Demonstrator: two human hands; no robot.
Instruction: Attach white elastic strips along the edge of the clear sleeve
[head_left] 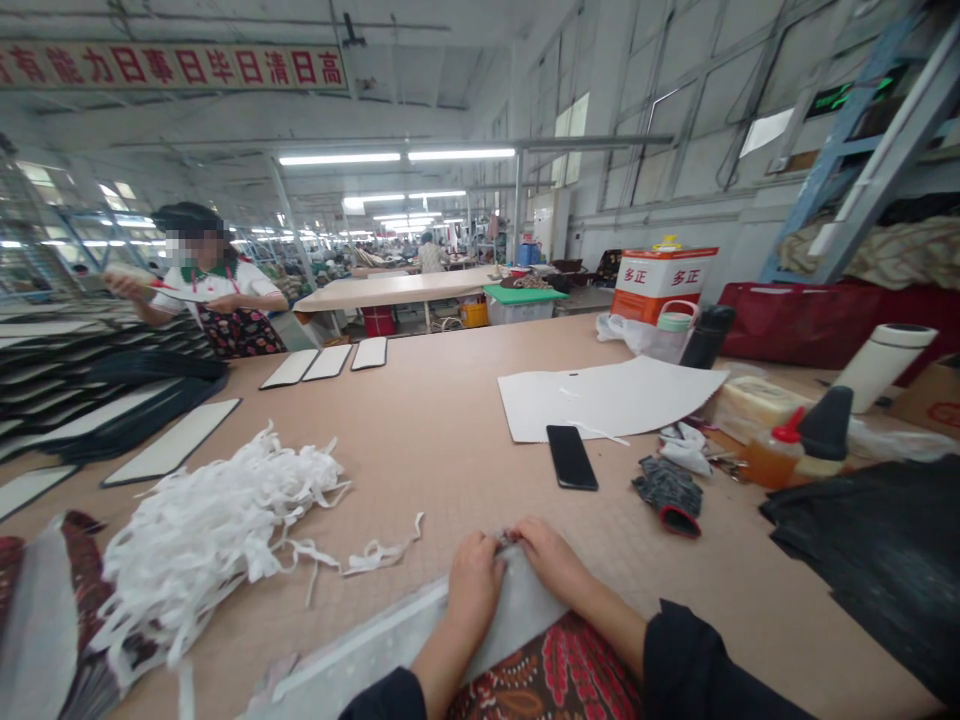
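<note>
My left hand (475, 578) and my right hand (546, 552) meet at the far end of a grey-white fabric piece (405, 640) on the table. The fingers of both hands pinch its edge, close together. A white strip runs along the fabric's left side. Below my wrists shows a brown and red patterned cloth (577, 665), partly covered by my forearms. To the left lies a big tangled heap of white tape (217, 540), with a few loose ends (379, 555) trailing toward my hands.
A black phone (571, 458) lies by a large white sheet (600, 395). A grey glove (670, 495), a red-capped bottle (776, 450) and black plastic (870, 560) are at right. White panels (176, 440) lie at left, where a co-worker (214, 285) stands beyond the table (435, 400).
</note>
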